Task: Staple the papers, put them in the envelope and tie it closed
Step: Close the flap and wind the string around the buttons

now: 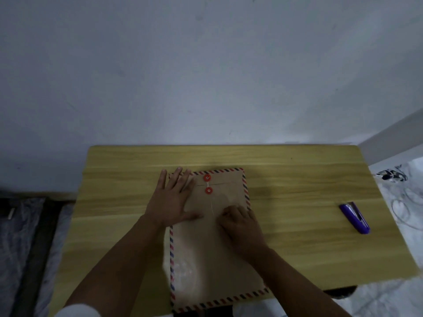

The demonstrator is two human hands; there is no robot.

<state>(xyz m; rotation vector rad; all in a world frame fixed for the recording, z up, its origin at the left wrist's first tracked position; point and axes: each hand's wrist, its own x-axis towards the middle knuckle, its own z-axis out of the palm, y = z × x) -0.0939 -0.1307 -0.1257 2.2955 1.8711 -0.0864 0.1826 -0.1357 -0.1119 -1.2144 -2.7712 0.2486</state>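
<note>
The brown envelope lay flat at the middle of the wooden table, flap folded down, a thin string trailing below its two red buttons. The left hand pressed spread and flat on the upper left corner, holding nothing, while the right hand curled near the string's loose end; whether it pinched it I could not tell. To tie well, the flap should stay pinned and the string be wound taut between the buttons; the purple stapler lay well apart.
</note>
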